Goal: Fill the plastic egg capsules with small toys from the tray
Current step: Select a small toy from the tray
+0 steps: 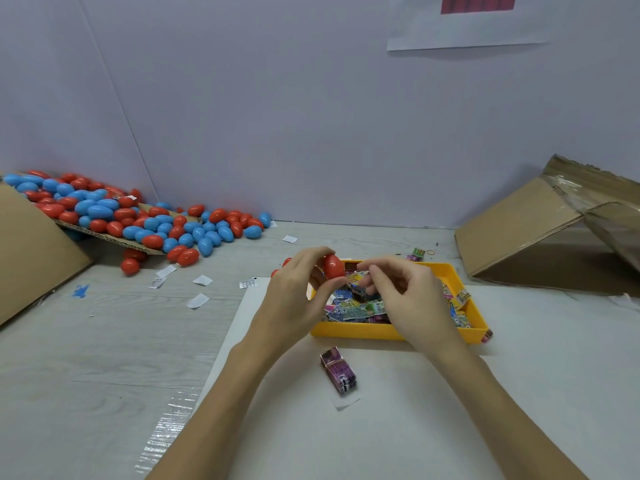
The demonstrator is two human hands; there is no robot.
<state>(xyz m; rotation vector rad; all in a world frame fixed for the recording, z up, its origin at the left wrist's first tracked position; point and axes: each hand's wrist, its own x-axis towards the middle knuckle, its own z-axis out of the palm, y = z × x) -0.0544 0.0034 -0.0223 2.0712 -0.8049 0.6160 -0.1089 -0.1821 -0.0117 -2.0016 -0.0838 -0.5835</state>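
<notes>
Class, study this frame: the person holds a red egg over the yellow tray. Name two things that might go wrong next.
1. The left hand pinches the red egg only at the fingertips; it may slip into the yellow tray.
2. The egg pile spills off a sloping cardboard flap; more eggs may roll away.

Pretty plain setup: a pale lavender wall (277,116) is seen meeting at a corner on the left, a white sheet (464,29) is stuck up top, and a light wood-grain table (104,341) is evenly lit.
</notes>
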